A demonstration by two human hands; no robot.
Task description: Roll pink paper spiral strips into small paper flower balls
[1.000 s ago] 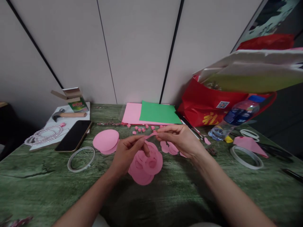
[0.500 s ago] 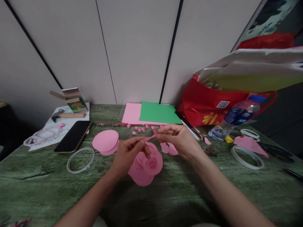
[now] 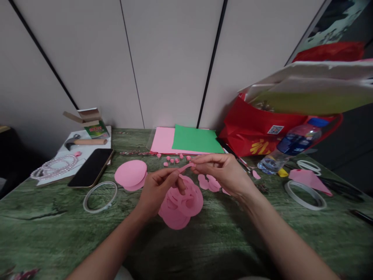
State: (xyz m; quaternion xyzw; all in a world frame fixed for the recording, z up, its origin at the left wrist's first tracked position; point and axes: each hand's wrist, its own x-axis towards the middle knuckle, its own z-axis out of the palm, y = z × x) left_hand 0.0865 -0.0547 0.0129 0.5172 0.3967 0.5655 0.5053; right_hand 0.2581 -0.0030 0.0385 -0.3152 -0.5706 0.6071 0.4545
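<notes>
A narrow pink paper strip (image 3: 184, 167) stretches between my two hands above the table. My left hand (image 3: 155, 190) pinches its left end with thumb and forefinger. At the other end, the fingertips of my right hand (image 3: 223, 171) are closed on the strip. Below and partly behind my left fingers lie curled, spiral-cut pink paper pieces (image 3: 176, 219) in overlapping loops. Small pink paper scraps (image 3: 213, 184) rest beneath my right hand. Beyond my hands sit several small rolled pink paper buds (image 3: 171, 160). A stack of pink paper circles (image 3: 131, 173) lies left of my left hand.
Tape rolls (image 3: 100, 197) lie at both sides. A phone (image 3: 91, 167), hammer (image 3: 87, 142), and bead strings (image 3: 54, 166) are on the left. Green paper (image 3: 196, 139) lies at the back. A red bag (image 3: 241, 128) and tilted water bottle (image 3: 294, 142) stand right.
The strip between my hands now bows a little and shows more of its width. My right hand has shifted slightly, with another pink scrap visible under its wrist. My left hand keeps its pinch.
</notes>
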